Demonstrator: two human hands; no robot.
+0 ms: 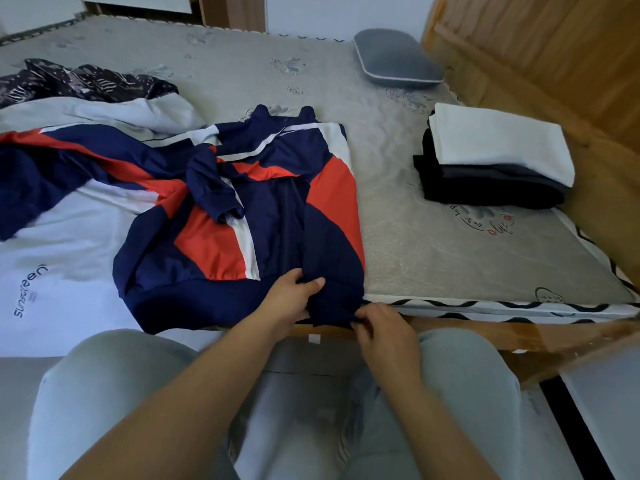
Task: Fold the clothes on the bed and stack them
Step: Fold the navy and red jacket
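Observation:
A navy, red and white jacket [214,209] lies spread on the bed, its right side folded inward and one sleeve trailing off to the left. My left hand [291,299] grips the folded navy sleeve near the hem, thumb on top. My right hand [381,327] pinches the sleeve's cuff end at the mattress edge. At the right of the bed sits a stack of folded clothes [491,168], black and grey pieces with a white one on top.
A white garment with printed lettering [62,258] lies under the jacket at the left, and a dark patterned garment [79,81] lies behind it. A grey pillow [394,58] rests near the wooden headboard [540,60]. The grey mattress [450,251] shows between jacket and stack.

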